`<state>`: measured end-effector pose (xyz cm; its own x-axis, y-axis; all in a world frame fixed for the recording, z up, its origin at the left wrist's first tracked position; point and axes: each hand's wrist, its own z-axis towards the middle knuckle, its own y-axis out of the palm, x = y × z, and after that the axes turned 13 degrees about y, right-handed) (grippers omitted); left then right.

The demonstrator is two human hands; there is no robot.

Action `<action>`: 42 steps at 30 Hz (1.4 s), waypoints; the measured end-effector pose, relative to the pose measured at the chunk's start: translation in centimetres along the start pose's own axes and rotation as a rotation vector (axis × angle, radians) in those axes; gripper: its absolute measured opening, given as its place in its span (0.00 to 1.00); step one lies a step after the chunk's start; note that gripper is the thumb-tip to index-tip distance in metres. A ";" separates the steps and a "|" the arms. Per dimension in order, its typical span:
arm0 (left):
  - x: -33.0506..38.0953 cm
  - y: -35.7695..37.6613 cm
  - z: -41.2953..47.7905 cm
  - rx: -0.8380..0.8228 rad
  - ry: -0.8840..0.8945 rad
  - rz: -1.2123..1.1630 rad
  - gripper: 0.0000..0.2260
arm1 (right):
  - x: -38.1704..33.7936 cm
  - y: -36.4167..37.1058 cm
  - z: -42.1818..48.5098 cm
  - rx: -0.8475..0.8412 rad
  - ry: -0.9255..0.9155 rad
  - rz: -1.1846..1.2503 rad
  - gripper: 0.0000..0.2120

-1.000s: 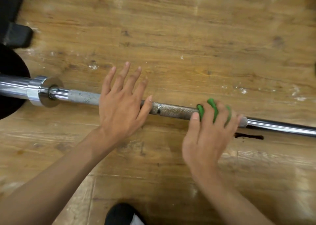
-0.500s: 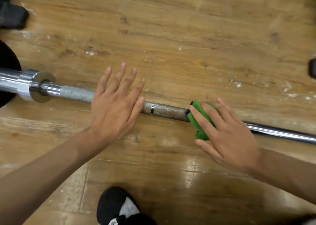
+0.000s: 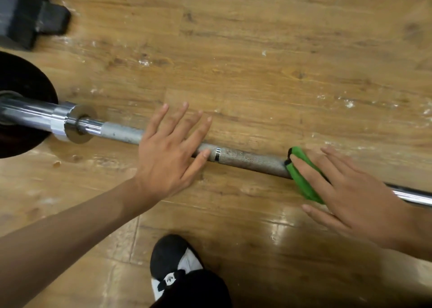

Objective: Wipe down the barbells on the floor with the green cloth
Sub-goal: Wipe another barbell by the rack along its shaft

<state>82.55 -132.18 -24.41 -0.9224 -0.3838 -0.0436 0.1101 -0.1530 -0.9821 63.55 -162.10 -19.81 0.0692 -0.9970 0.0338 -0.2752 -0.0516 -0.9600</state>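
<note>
green cloth (image 3: 304, 181) under flat right hand (image 3: 350, 190) on barbell (image 3: 247, 159)

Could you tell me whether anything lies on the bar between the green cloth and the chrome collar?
Yes: the left hand lies flat across the barbell, between the green cloth under the right hand and the collar. The knurled stretch from the cloth up to that hand is bare.

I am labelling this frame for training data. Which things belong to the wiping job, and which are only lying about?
Job: barbell; green cloth; right hand, pressing the cloth on the bar; left hand, flat on the bar.
Lying about: black plate; dark equipment, top left; black-and-white shoe; wooden floor.
</note>
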 end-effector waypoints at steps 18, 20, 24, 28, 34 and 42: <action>2.9 0.4 -4.4 0.244 0.039 -0.011 0.23 | -0.8 1.5 -4.4 0.058 -0.010 0.094 0.37; 3.0 0.4 -4.7 0.253 0.047 -0.014 0.23 | -3.2 1.7 -3.2 0.093 0.016 0.071 0.38; 2.9 0.6 -4.6 0.255 0.039 -0.002 0.24 | -10.6 1.8 2.7 0.174 0.019 0.088 0.37; 2.4 1.0 -3.8 0.255 0.038 0.018 0.25 | -12.1 1.5 4.7 0.136 0.004 0.083 0.36; 1.4 1.7 -1.8 0.258 0.007 0.092 0.26 | -1.1 1.8 -1.5 0.136 -0.070 -0.030 0.35; -1.4 1.6 3.0 0.155 -0.040 0.107 0.25 | -7.7 0.2 9.1 0.314 0.171 0.036 0.34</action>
<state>85.11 -134.57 -25.35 -0.8872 -0.4410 -0.1358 0.2653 -0.2467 -0.9321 71.67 -153.92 -22.83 -0.1036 -0.9944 0.0186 0.0350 -0.0224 -0.9991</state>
